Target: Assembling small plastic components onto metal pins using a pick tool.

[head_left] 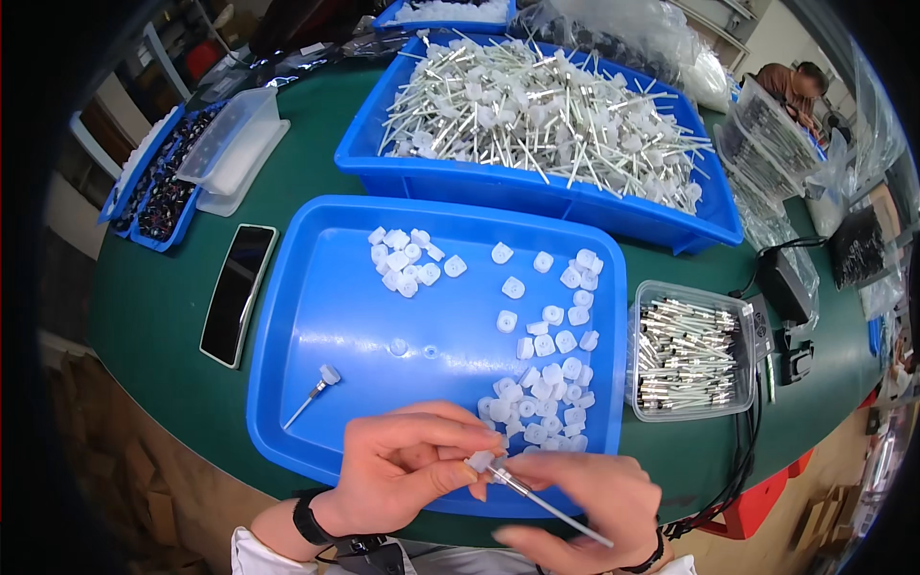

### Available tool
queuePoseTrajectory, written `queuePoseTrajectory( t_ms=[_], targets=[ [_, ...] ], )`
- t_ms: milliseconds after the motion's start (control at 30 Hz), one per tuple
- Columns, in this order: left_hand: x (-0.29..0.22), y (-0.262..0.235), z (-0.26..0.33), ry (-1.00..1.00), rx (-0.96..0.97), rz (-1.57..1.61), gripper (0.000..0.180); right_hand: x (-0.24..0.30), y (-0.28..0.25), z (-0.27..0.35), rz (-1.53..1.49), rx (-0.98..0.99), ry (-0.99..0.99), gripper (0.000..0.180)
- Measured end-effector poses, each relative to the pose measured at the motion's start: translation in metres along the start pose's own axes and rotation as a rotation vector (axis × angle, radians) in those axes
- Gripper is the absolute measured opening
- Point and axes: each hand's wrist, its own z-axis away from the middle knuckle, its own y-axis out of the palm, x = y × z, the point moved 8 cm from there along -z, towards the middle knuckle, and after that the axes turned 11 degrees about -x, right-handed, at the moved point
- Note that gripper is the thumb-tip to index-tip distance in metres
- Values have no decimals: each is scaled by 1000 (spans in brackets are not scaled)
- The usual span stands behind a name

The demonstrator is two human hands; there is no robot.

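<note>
Left hand (398, 470) pinches a white cap (480, 461) while the right hand (599, 498) spreads around its rod (554, 511)

The left hand enters from the lower left over the near rim of the blue tray (618, 345), back bowed and wrist bent inward. Its thumb and forefinger meet from either side, clamped on the white cap. From that cap the slim metallic rod slants down to the right, across the front of the right palm.

The right hand comes in from the lower right, slightly blurred, palm turned toward the other. Its forefinger curls up to the joint of cap and rod, while the thumb stands apart below, so the fingers are parted around the rod; how firmly the fingertip presses cannot be told.

In the tray, loose white caps (541, 393) crowd the right side, and one capped rod (316, 391) lies at the left. A clear box (685, 416) of rods sits just beside the tray on the green desk (163, 297).
</note>
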Motion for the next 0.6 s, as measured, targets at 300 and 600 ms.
queuePoseTrajectory(
  t_ms=[300,600],
  targets=[
    [-12,4,2,129,3,-220,30,-7,11,6,281,134,-63,22],
    [21,2,4,-256,13,148,21,1,7,14,224,57,-153,21]
  ],
)
